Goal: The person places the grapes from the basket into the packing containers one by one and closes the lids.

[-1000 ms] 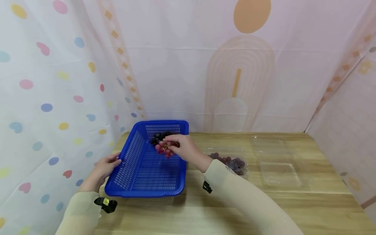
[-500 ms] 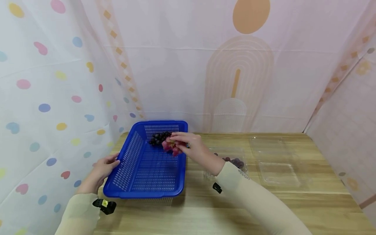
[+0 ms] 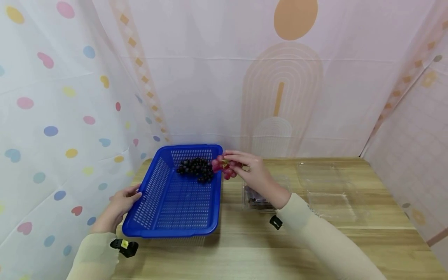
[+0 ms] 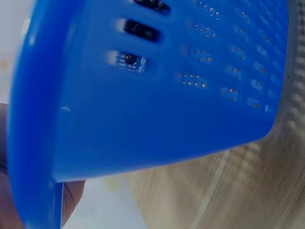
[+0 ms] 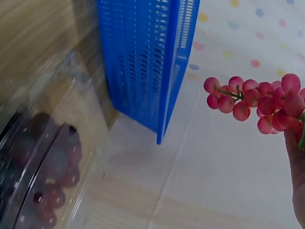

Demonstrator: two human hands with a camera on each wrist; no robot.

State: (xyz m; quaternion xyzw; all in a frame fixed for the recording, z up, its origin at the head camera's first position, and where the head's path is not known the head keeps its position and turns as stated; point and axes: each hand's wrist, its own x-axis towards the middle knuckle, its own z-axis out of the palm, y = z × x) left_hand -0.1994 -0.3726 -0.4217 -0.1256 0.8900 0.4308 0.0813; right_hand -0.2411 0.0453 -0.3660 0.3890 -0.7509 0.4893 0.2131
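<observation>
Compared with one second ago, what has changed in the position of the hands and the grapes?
The right hand, pinching the red grape bunch, moved right and slightly up, from over the blue basket interior to its right rim. The dark grapes in the basket's far end are now uncovered. The left hand stayed on the basket's left rim, and the basket and the clear container stayed in place.

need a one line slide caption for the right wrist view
Right hand pinches a bunch of red grapes beside the blue basket, above a clear tray of grapes.
</observation>
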